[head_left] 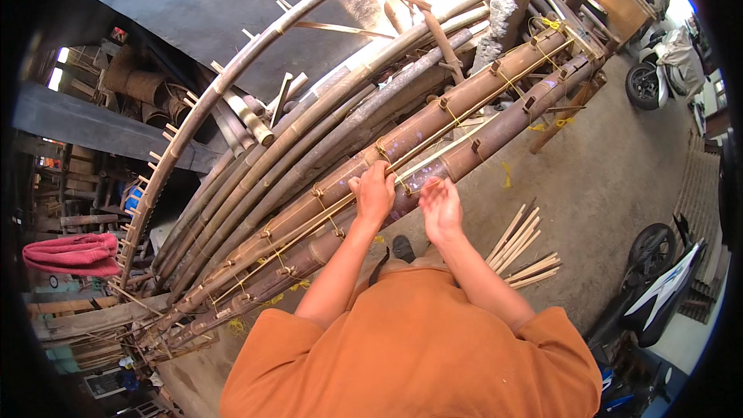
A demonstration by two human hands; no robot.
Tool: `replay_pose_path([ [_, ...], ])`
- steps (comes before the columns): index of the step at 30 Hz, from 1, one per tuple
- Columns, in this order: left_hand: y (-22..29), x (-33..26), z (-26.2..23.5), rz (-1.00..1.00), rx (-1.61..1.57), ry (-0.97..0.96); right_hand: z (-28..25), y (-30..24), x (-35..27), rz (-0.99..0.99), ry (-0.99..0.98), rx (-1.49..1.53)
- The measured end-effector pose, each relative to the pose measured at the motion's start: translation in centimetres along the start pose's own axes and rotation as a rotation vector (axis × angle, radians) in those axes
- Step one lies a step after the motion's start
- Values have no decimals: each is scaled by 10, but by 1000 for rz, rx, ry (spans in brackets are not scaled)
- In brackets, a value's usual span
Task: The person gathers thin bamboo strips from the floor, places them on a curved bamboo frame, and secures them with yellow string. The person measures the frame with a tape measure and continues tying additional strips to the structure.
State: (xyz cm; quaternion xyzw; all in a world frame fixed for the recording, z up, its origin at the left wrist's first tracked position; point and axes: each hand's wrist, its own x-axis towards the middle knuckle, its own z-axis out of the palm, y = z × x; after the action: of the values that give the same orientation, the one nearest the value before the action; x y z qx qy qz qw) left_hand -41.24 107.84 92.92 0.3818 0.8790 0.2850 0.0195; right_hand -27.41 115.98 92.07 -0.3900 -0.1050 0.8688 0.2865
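Two thick brown bamboo poles lie side by side, running from lower left to upper right: a far pole [422, 130] and a near pole [462, 159]. Yellow cord [455, 115] loops across the gap between them around short wooden pegs [476, 145], with thin bamboo strips [419, 150] lying lengthwise in the gap. My left hand [373, 195] is over the gap at the far pole, its fingers closed near a cord loop; what they grip is hidden. Beside the near pole, my right hand [440, 207] is raised with fingers loosely curled and apart, holding nothing I can see.
More long bamboo poles [329, 145] are stacked beyond, under a curved pole with pegs [179, 112]. Split bamboo sticks [520, 244] lie on the floor to my right. A motorcycle [658, 282] stands farther right. A red towel [71, 254] hangs at the left.
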Motion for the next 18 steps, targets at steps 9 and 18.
replay_pose_path([
  [9, -5, 5, 6, -4, -140, 25, 188, -7, 80, -610, -841, -2056],
  [18, -6, 4, -3, -51, -20, -93, 99, -69, -2, -402, -1379, -1502],
])
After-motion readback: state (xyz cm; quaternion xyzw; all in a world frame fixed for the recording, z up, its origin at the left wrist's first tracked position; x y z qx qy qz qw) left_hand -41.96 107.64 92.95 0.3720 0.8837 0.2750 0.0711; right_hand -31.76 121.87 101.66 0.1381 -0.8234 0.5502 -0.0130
